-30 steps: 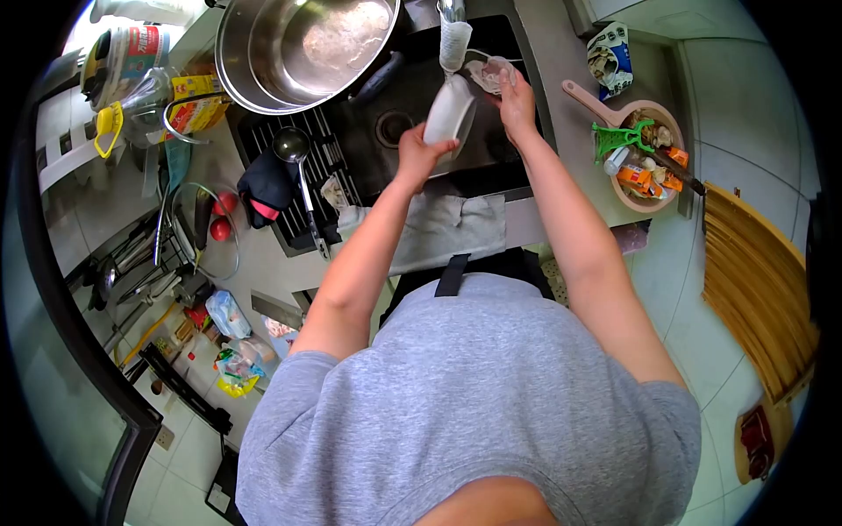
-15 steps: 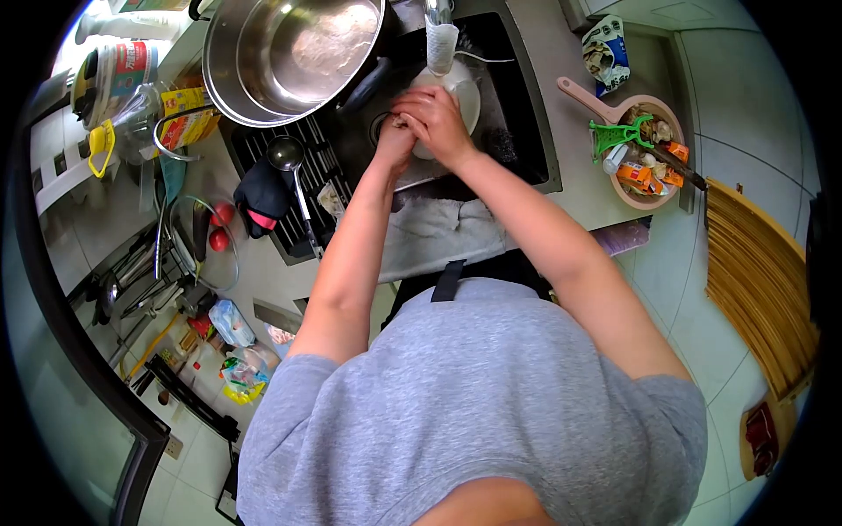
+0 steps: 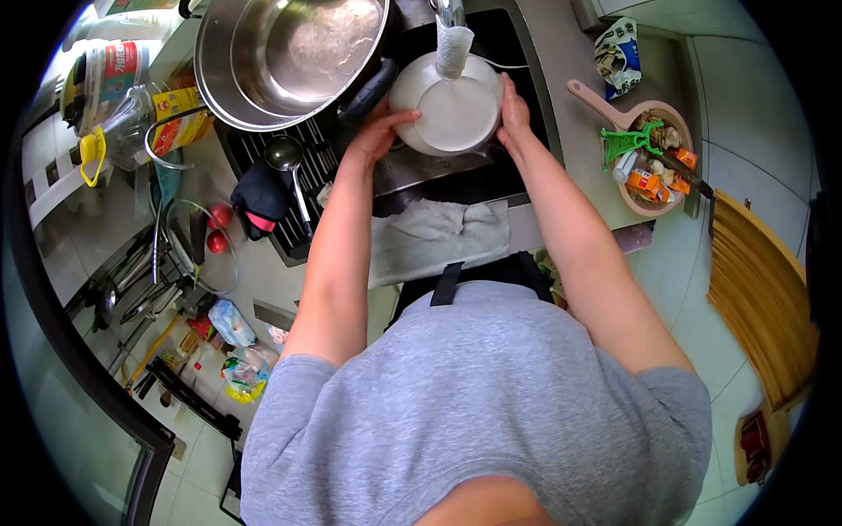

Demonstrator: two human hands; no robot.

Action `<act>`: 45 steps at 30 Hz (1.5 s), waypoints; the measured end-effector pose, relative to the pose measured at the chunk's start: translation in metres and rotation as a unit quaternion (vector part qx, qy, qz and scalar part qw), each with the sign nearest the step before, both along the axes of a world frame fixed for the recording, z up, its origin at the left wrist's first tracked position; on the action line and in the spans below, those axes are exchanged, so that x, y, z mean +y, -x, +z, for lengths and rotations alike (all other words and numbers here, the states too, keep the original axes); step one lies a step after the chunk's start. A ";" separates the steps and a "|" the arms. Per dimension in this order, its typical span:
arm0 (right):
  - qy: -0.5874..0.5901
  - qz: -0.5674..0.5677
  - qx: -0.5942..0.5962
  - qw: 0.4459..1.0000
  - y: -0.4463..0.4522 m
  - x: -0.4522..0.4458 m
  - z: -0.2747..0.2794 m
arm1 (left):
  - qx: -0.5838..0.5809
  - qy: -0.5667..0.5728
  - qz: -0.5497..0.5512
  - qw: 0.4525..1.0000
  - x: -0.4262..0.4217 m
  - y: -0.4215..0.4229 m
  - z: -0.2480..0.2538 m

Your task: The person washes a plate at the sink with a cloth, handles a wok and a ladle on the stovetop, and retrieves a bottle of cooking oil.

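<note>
Both hands hold a white bowl [image 3: 407, 91] over the dark sink [image 3: 517, 53], under the faucet [image 3: 453, 48]. My left hand [image 3: 377, 133] grips the bowl's left side, its thumb lying over the rim and the other fingers partly hidden below. On the opposite side, my right hand [image 3: 514, 110] presses its fingers along the outer wall. The round inside of the bowl looks whitish; whether that is liquid or bare bowl I cannot tell. A large steel pot [image 3: 219, 88] stands just left of the bowl, its black handle [image 3: 368, 92] close to my left hand.
A ladle [image 3: 284, 154] and a dark cloth item [image 3: 260, 195] lie on the black rack left of the sink. A grey towel [image 3: 438, 232] drapes the front edge. To the right sits a pink strainer-like basin [image 3: 633, 198] of scraps, with a green peeler-like tool [image 3: 631, 142] on top.
My hands were together over the sink, in front of the white bowl. They have separated to either side and now hold the bowl raised, closer under the faucet.
</note>
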State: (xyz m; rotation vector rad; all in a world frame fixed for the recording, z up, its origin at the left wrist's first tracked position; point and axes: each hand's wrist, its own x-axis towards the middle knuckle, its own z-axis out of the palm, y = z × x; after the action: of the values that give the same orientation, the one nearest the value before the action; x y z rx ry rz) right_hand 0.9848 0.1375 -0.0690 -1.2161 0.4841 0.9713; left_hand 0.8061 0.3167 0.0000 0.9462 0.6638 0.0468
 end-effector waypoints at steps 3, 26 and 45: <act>-0.004 -0.078 -0.032 0.996 0.007 -0.005 0.021 | 0.032 -0.024 0.080 0.996 -0.006 -0.031 -0.015; 0.008 0.341 -0.488 0.803 0.066 -0.026 0.078 | 0.120 0.208 0.133 0.962 -0.065 -0.032 0.025; 0.234 0.390 -0.409 0.791 0.002 -0.055 0.064 | 0.012 0.261 0.147 0.954 -0.052 0.059 -0.040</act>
State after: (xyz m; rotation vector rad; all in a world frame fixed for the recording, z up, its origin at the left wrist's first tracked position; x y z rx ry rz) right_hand 0.9828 0.0824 -0.0046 -2.2233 -0.5750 0.8813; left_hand 0.7471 0.2645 -0.0400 0.3353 0.7861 0.1177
